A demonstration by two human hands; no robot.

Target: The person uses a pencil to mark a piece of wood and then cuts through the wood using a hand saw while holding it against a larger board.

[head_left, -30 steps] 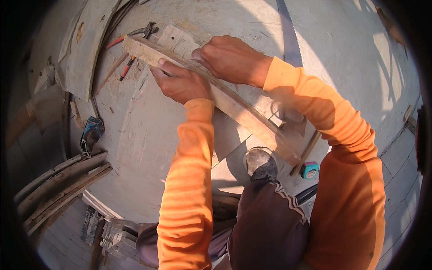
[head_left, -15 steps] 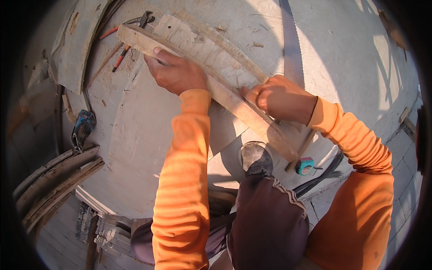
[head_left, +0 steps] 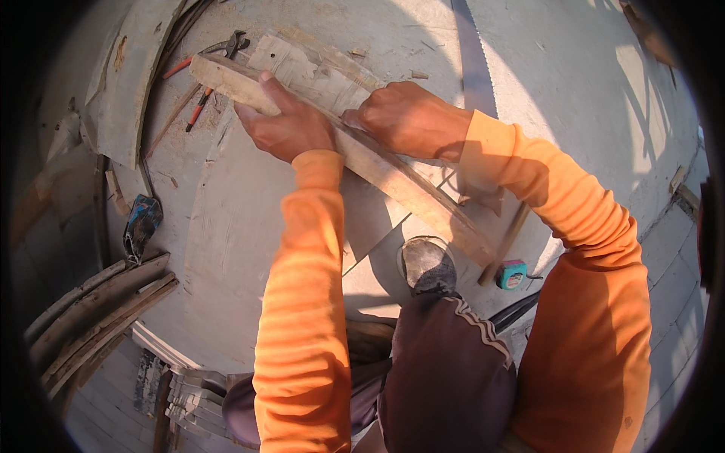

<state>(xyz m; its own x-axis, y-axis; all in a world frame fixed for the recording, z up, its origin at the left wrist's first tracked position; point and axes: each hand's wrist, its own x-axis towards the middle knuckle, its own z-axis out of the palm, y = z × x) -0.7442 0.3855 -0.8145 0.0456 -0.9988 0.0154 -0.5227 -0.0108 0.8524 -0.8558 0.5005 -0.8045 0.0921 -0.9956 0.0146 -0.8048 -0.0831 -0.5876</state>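
Long, pale, squared wooden batten (head_left: 408, 187) slants from upper left to right of centre. Left hand (head_left: 288, 127) grips its upper part. Right hand (head_left: 411, 119) curled along its far edge; cannot tell whether holding anything.

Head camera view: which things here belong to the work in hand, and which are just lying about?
Apparently in use:
- wooden beam, gripped by the left hand
- right hand, curled at the beam's edge; anything inside is hidden

Apparently lying about, untouched:
- red-handled pliers
- toothed saw blade
- turquoise tape measure
- curved boards
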